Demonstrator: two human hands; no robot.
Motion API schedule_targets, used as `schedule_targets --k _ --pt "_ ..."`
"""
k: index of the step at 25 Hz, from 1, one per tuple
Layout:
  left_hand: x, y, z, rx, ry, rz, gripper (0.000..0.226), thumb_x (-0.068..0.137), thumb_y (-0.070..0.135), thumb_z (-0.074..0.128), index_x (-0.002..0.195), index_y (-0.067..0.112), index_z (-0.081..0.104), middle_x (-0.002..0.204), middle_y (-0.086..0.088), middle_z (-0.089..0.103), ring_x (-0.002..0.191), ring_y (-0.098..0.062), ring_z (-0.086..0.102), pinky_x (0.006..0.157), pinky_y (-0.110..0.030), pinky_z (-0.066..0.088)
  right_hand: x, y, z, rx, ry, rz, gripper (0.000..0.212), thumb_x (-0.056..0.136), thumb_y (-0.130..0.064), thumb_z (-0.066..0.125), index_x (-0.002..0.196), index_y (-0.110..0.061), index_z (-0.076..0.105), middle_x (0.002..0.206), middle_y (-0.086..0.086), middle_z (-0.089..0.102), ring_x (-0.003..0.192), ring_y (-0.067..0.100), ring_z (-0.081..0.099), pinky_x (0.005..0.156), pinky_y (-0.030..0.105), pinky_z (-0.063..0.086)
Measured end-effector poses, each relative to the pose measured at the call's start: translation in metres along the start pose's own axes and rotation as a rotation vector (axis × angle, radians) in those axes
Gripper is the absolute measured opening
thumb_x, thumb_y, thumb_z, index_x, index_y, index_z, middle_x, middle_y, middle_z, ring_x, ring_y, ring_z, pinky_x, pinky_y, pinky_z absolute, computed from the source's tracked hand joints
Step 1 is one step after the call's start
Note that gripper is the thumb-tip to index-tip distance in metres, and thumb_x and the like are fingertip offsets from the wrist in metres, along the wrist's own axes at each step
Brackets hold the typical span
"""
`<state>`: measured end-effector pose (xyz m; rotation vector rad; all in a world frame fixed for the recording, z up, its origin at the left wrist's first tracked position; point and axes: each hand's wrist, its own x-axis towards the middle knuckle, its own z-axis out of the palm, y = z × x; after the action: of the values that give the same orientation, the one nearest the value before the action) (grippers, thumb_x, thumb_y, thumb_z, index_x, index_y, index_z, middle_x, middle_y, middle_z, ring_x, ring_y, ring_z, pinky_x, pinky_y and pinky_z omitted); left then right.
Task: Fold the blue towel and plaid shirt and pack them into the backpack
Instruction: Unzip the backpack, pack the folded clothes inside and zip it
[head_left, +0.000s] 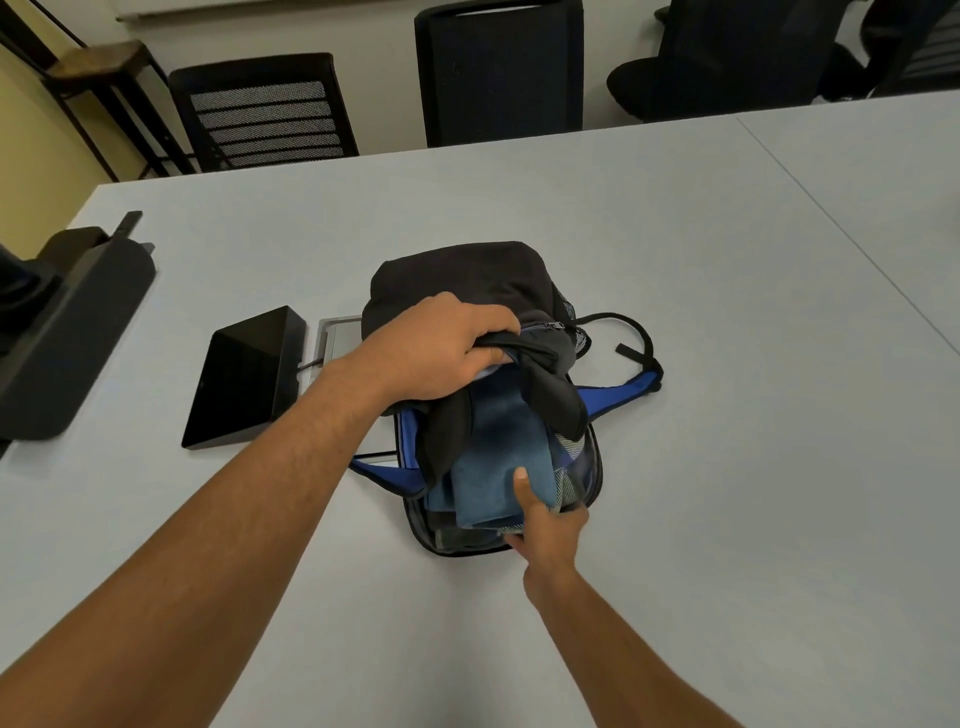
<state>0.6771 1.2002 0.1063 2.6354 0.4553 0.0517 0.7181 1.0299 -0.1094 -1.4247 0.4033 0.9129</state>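
One black backpack lies on the table, and in its open mouth there is one blue towel and one plaid shirt, the latter showing only as a strip along the towel's right edge. Two hands are in view, the left hand and the right hand. Beyond the table stand three dark chairs, one wooden stool sits at the far left, and one black tablet-like device lies left of the backpack.

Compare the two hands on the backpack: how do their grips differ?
The left hand curls round the backpack's black flap, lifting it; the right hand pinches the folded blue towel and plaid shirt at the opening. Left sits farther away, right nearer. Both are bare.
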Motion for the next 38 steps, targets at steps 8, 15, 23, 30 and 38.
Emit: schedule_targets --k 8,15,23,30,38 --pt "-0.007 0.006 0.017 -0.035 -0.092 0.026 0.022 0.097 0.028 0.057 0.117 0.032 0.062 0.080 0.017 0.058 0.073 -0.006 0.056 0.069 -0.023 0.043 0.021 -0.024 0.026 0.063 -0.154 -0.247 0.064 0.082 0.001 0.074 0.135 -0.018 0.043 0.123 0.006 0.062 0.108 0.022 0.063 0.097 0.045 0.053" --pt "-0.015 0.009 0.055 -0.024 -0.148 0.050 0.018 0.095 0.032 0.057 0.112 0.032 0.060 0.083 0.009 0.064 0.069 -0.008 0.058 0.069 -0.032 0.053 0.026 -0.017 0.009 -0.016 -0.366 -0.256 0.049 0.086 -0.005 0.073 0.130 -0.019 0.057 0.119 0.003 0.069 0.110 0.022 0.066 0.089 0.046 0.057" --pt "-0.049 0.007 0.134 0.060 -0.085 -0.026 0.037 0.096 0.031 0.053 0.132 0.027 0.048 0.108 0.003 0.067 0.088 -0.018 0.063 0.073 -0.029 0.049 0.027 -0.041 -0.078 0.012 -0.289 -0.149 0.059 0.093 -0.001 0.061 0.142 -0.026 0.041 0.123 0.008 0.065 0.106 0.028 0.067 0.081 0.038 0.060" --pt "-0.065 0.004 0.187 0.156 -0.101 -0.108 0.059 0.097 0.042 0.049 0.150 0.034 0.025 0.121 0.003 0.058 0.107 -0.017 0.056 0.083 -0.030 0.047 0.036 -0.087 -0.099 0.263 -0.263 -0.063 0.040 0.101 -0.025 0.049 0.140 -0.025 0.049 0.125 0.005 0.067 0.112 0.031 0.066 0.090 0.046 0.055" --pt "-0.079 -0.005 0.238 0.186 -0.145 -0.178 0.062 0.102 0.050 0.034 0.154 0.039 0.005 0.116 0.001 0.062 0.098 -0.017 0.060 0.090 -0.030 0.046 0.046 -0.114 -0.082 -0.391 0.053 -0.261 0.044 0.084 0.003 0.065 0.127 -0.007 0.061 0.087 0.000 0.064 0.078 0.017 0.062 0.069 0.032 0.056"
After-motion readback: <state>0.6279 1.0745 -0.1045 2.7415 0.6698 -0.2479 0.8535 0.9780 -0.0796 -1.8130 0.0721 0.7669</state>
